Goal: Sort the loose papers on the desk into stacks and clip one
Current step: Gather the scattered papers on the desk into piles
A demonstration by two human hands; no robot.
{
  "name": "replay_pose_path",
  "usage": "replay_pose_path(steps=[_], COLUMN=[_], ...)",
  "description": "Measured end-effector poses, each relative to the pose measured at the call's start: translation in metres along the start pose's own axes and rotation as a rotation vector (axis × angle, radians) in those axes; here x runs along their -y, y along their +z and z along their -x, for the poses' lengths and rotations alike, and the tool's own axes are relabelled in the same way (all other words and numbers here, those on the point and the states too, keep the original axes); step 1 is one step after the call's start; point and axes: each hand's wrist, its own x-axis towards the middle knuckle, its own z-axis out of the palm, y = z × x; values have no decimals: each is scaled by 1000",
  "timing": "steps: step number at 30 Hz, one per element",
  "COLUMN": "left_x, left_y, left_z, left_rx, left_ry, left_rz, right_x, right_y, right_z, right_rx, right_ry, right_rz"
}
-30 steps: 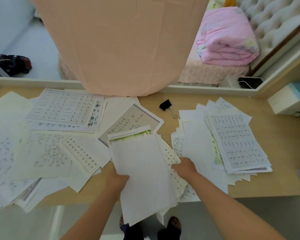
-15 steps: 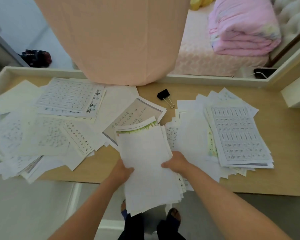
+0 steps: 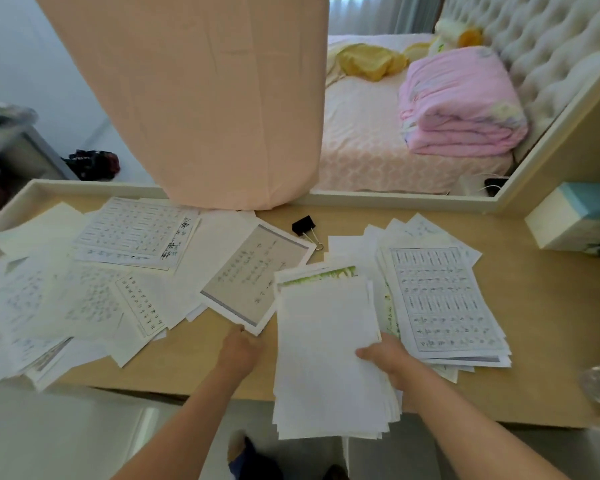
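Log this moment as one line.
right hand: holds paper stack | left hand: at corner of beige sheet | binder clip: on desk, unused

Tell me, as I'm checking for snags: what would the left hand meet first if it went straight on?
The beige sheet: the left hand points away from the person at its near corner and seems to touch it, though contact is unclear.

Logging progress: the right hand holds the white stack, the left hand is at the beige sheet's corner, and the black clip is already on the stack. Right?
Not quite: the head view shows the black clip lying loose on the desk, beyond the white stack. The rest holds.
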Motion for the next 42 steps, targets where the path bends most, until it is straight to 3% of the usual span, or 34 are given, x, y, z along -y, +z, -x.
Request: replay_pose_path(steps=[3, 7, 13, 17, 21, 25, 31, 34, 37, 40, 42], left_x=[-9, -26, -35, -8, 4, -4, -39, -53, -67, -67, -60], left_y=[-1, -8, 7, 18, 26, 21, -15, -22, -1, 37, 59], left_z=[-8, -36, -87, -99, -93, -83, -71, -59, -36, -10, 0], left_rx=[-38, -107, -62, -147, -143, -136, -345, -412, -217, 221, 536], left_ry=[202, 425, 354, 423, 483, 509, 476, 548, 681, 697, 585], left_rz=[-286, -730, -983, -1010, -1029, -1051, -628, -487, -499, -680, -771], right_x=[-2, 3, 14, 14, 23, 32, 35, 35, 36, 34, 34], right_y=[-14, -18, 0, 0, 7, 19, 22, 24, 25, 25, 25], right_z=[-2, -6, -26, -38, -40, -40, -34, -31, -27, -25, -24], right_rx=[-69, -17, -140, -300, -224, -273, -286, -288, -290, -260, -249], right_ry=[55, 86, 40, 81, 82, 60, 83, 87, 93, 96, 93], right_rz=[-46, -69, -21, -93, -137, -76, -16, -26, -59, -101, -125])
